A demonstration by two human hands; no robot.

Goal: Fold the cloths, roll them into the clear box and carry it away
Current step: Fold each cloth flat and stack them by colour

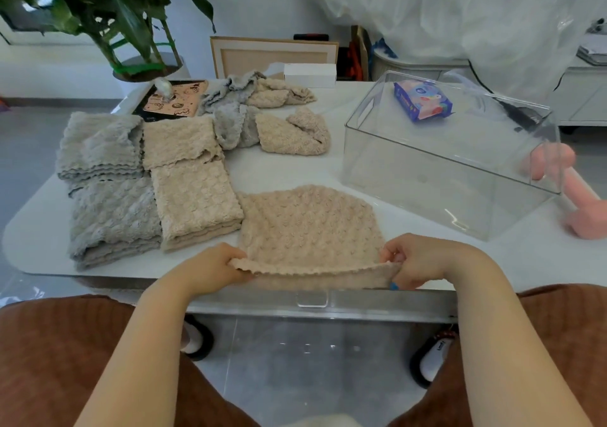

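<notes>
A beige textured cloth [308, 226] lies flat at the table's near edge. My left hand [213, 270] pinches its near left corner and my right hand [417, 259] pinches its near right corner, lifting that edge slightly. To the left sit folded cloths: two grey ones [108, 213] [98, 144] and two beige ones [193, 203] [179, 140]. Unfolded grey and beige cloths [262, 121] lie crumpled further back. The clear box [427, 177] stands empty on the right of the table.
A blue wipes packet [423, 99] lies behind the clear box. A pink object [574, 196] stands at the right edge. A white box [310, 75], a patterned board [174, 99] and a potted plant [131, 32] sit at the back. The white table [279, 170] ends right in front of me.
</notes>
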